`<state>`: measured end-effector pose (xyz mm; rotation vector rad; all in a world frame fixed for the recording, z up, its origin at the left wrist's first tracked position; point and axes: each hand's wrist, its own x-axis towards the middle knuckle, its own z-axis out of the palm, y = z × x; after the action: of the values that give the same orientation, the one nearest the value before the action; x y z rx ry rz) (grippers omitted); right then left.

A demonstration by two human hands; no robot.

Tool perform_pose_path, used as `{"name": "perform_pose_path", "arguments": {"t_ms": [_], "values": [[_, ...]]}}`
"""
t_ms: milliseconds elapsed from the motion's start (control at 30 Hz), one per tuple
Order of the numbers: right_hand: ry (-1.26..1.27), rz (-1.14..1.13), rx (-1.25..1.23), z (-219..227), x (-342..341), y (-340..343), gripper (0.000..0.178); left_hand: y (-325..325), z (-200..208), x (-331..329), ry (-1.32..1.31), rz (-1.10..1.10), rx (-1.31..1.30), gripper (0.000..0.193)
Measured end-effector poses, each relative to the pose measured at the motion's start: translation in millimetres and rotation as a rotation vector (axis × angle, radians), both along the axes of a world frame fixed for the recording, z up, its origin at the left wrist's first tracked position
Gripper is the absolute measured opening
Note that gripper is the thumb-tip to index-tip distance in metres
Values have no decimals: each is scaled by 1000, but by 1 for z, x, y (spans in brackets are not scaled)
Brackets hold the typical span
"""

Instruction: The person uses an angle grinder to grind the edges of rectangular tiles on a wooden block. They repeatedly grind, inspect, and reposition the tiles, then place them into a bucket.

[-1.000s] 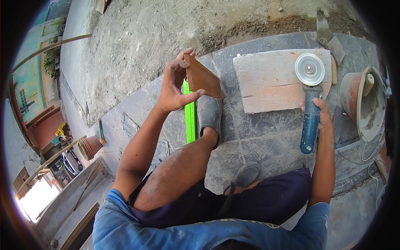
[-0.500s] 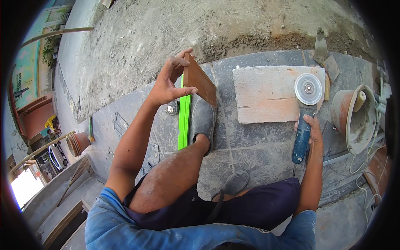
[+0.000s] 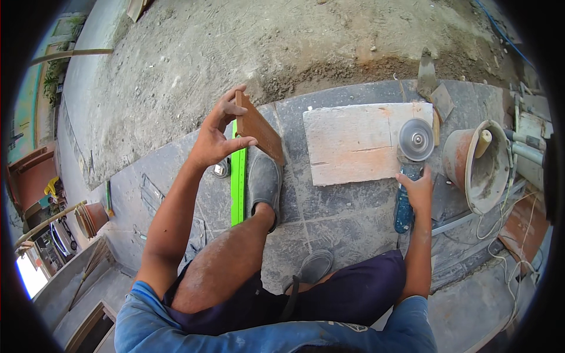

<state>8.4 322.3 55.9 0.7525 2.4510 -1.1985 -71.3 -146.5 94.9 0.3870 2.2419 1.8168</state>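
My left hand (image 3: 215, 132) grips a brown tile (image 3: 262, 130) by its left edge, thumb below and fingers above. The tile is tilted on edge, its lower corner by the toe of my left shoe (image 3: 265, 179). A bright green straightedge (image 3: 238, 176) lies along the shoe's left side. My right hand (image 3: 418, 189) is closed over the blue body of an angle grinder (image 3: 404, 209), thumb and forefinger on either side near its head. The grinder's round disc (image 3: 416, 139) faces up over the right end of a whitish board (image 3: 350, 144).
A mortar-crusted bucket (image 3: 459, 159) with a wooden handle in it stands to the right. A trowel (image 3: 426, 73) lies beyond the board. Loose cords (image 3: 500, 226) trail at the right. Rough soil (image 3: 235, 47) borders the far side of the tiled floor.
My right hand has shifted up the grinder body toward its head, and the disc looks greyer. My left hand still holds the tile. The whole view has shifted somewhat.
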Motion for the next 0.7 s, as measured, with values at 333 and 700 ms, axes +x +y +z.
{"name": "perform_pose_path", "arguments": {"t_ms": [333, 700], "values": [[184, 54, 509, -21, 25, -9, 72, 11, -5, 2, 8, 37, 45, 56], [301, -30, 448, -21, 3, -21, 69, 26, -14, 12, 66, 60, 30, 70]]}}
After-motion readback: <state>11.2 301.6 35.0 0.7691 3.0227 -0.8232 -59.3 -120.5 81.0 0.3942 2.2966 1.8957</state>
